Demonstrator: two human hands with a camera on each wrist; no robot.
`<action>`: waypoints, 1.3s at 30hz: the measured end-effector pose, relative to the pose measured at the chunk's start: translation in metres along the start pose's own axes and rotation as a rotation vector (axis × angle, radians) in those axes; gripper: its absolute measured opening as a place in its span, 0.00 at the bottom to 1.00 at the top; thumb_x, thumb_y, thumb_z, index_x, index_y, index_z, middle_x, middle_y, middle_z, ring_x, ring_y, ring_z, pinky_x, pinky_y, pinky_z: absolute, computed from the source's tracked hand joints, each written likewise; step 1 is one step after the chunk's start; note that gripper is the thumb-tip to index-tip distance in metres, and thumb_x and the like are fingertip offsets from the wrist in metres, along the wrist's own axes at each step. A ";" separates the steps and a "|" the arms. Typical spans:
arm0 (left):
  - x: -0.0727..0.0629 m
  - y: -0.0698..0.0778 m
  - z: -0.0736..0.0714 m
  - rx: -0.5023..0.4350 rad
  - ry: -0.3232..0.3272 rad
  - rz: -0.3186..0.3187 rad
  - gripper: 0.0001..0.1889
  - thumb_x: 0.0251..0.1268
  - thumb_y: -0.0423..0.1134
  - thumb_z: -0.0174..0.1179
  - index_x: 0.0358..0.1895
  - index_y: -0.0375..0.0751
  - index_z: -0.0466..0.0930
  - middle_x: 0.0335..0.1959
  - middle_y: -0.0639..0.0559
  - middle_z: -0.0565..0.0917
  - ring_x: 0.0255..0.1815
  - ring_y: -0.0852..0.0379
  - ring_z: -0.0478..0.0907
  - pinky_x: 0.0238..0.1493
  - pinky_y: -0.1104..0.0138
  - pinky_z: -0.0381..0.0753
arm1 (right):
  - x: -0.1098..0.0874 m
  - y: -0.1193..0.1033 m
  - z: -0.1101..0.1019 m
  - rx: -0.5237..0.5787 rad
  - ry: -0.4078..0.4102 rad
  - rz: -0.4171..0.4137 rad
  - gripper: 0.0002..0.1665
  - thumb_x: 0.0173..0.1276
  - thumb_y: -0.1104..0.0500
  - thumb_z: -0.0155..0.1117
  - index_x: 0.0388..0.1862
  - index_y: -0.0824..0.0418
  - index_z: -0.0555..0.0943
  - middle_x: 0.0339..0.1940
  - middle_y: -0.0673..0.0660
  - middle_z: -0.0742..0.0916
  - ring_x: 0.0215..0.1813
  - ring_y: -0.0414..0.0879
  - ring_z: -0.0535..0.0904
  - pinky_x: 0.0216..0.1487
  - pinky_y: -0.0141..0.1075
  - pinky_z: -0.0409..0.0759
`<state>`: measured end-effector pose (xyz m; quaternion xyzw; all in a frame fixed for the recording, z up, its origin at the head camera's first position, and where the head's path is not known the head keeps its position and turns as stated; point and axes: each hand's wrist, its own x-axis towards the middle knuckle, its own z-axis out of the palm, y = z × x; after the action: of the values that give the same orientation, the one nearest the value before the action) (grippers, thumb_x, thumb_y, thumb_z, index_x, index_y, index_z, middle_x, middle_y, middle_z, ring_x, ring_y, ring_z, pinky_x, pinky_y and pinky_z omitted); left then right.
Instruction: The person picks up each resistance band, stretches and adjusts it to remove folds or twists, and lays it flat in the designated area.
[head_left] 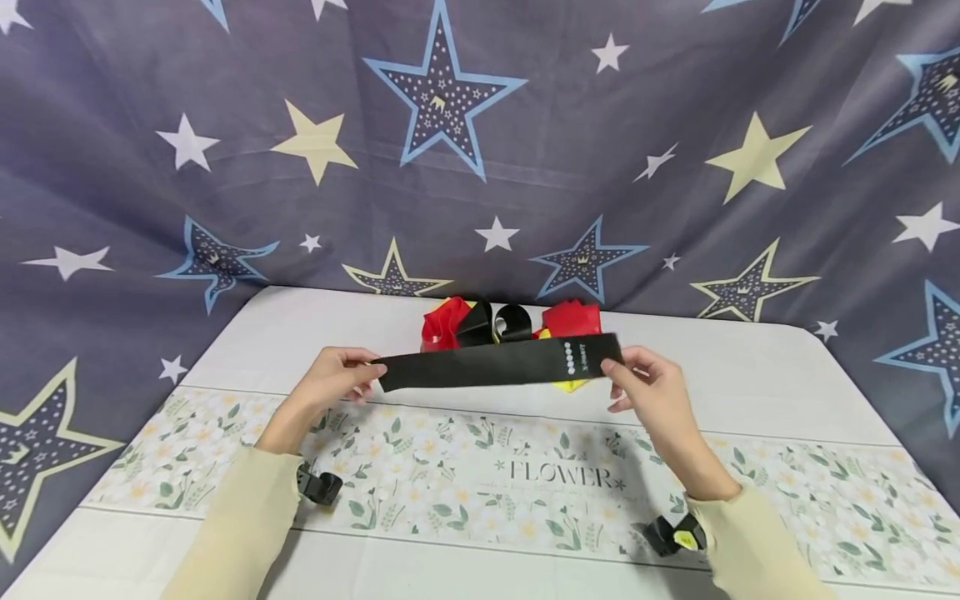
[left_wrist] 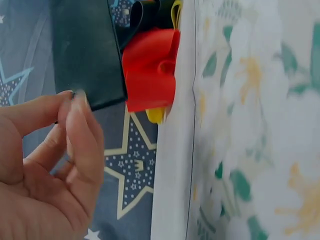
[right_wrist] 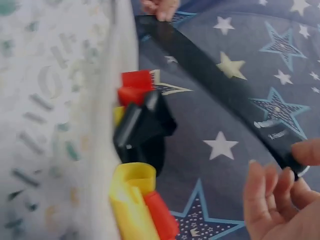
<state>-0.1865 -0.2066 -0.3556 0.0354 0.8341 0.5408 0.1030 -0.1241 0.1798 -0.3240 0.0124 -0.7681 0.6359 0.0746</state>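
Observation:
A flat black resistance band with white print near its right end stretches between both hands above the table. My left hand pinches its left end between thumb and fingers; the left wrist view shows that end of the band close up. At the other end, my right hand pinches the band beside the print. Behind it lie more looped bands: a red one, a black one and another red one. A yellow band shows in the right wrist view, partly hidden by the black one in the head view.
A white table carries a floral runner printed "FLOWER". Behind the table's far edge hangs a dark curtain with stars. Black wrist devices are worn at both sleeves.

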 end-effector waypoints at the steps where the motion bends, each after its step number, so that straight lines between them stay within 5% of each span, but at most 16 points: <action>1: 0.000 0.000 -0.002 0.036 0.012 -0.001 0.15 0.65 0.36 0.56 0.47 0.25 0.77 0.25 0.55 0.79 0.25 0.62 0.75 0.29 0.68 0.80 | -0.003 0.003 0.001 -0.036 -0.030 -0.001 0.04 0.66 0.65 0.60 0.30 0.62 0.78 0.19 0.47 0.78 0.20 0.37 0.74 0.22 0.34 0.80; 8: 0.010 0.004 -0.013 0.150 0.031 -0.052 0.12 0.69 0.37 0.51 0.43 0.27 0.71 0.41 0.45 0.75 0.43 0.53 0.72 0.47 0.57 0.79 | -0.036 0.022 0.014 -0.209 -0.289 0.026 0.11 0.63 0.66 0.57 0.42 0.73 0.77 0.29 0.62 0.82 0.22 0.43 0.77 0.23 0.36 0.80; 12: 0.022 0.009 -0.010 0.159 0.024 -0.071 0.15 0.70 0.35 0.49 0.51 0.23 0.69 0.46 0.41 0.74 0.44 0.53 0.73 0.46 0.59 0.80 | -0.056 0.032 0.024 -0.205 -0.428 0.099 0.17 0.62 0.65 0.57 0.47 0.75 0.78 0.37 0.64 0.85 0.29 0.44 0.80 0.28 0.37 0.83; 20: 0.044 0.021 0.000 0.206 0.022 -0.025 0.15 0.68 0.31 0.50 0.51 0.21 0.73 0.39 0.40 0.78 0.28 0.62 0.74 0.30 0.70 0.78 | -0.083 0.044 0.056 -0.039 -0.648 0.263 0.11 0.55 0.65 0.59 0.33 0.73 0.81 0.17 0.51 0.81 0.17 0.38 0.75 0.20 0.30 0.77; 24: 0.048 0.024 0.002 0.244 0.020 -0.026 0.15 0.64 0.30 0.54 0.51 0.23 0.76 0.35 0.44 0.81 0.28 0.62 0.74 0.31 0.71 0.77 | -0.097 0.043 0.080 0.072 -0.736 0.315 0.10 0.53 0.67 0.60 0.29 0.75 0.80 0.14 0.50 0.79 0.14 0.36 0.74 0.17 0.26 0.74; 27: 0.052 0.023 -0.002 0.248 0.019 -0.037 0.15 0.61 0.31 0.59 0.48 0.26 0.78 0.28 0.53 0.83 0.29 0.62 0.75 0.34 0.67 0.78 | -0.108 0.041 0.102 0.143 -0.778 0.349 0.08 0.52 0.69 0.62 0.27 0.76 0.80 0.14 0.64 0.81 0.14 0.35 0.74 0.17 0.24 0.74; 31: 0.064 0.016 -0.008 0.245 -0.025 -0.054 0.14 0.60 0.34 0.62 0.47 0.29 0.80 0.26 0.60 0.83 0.31 0.62 0.77 0.41 0.60 0.80 | -0.118 0.037 0.130 0.191 -0.835 0.357 0.11 0.51 0.70 0.65 0.29 0.80 0.80 0.11 0.59 0.80 0.14 0.30 0.71 0.18 0.22 0.70; 35: 0.069 0.013 -0.011 0.267 -0.080 -0.057 0.13 0.59 0.35 0.63 0.45 0.31 0.81 0.27 0.60 0.83 0.30 0.62 0.76 0.42 0.59 0.80 | -0.121 0.034 0.156 0.221 -0.930 0.361 0.16 0.57 0.68 0.63 0.34 0.86 0.77 0.05 0.43 0.69 0.11 0.28 0.63 0.16 0.21 0.63; 39: 0.072 0.011 -0.011 0.296 -0.112 -0.051 0.12 0.58 0.35 0.64 0.44 0.32 0.82 0.27 0.60 0.83 0.30 0.61 0.75 0.37 0.63 0.78 | -0.122 0.032 0.179 0.209 -0.976 0.391 0.15 0.62 0.68 0.59 0.16 0.74 0.74 0.03 0.43 0.66 0.08 0.28 0.59 0.13 0.21 0.60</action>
<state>-0.2600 -0.1992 -0.3511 0.0592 0.8983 0.4062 0.1566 -0.0250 0.0016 -0.4037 0.1708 -0.6340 0.6314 -0.4126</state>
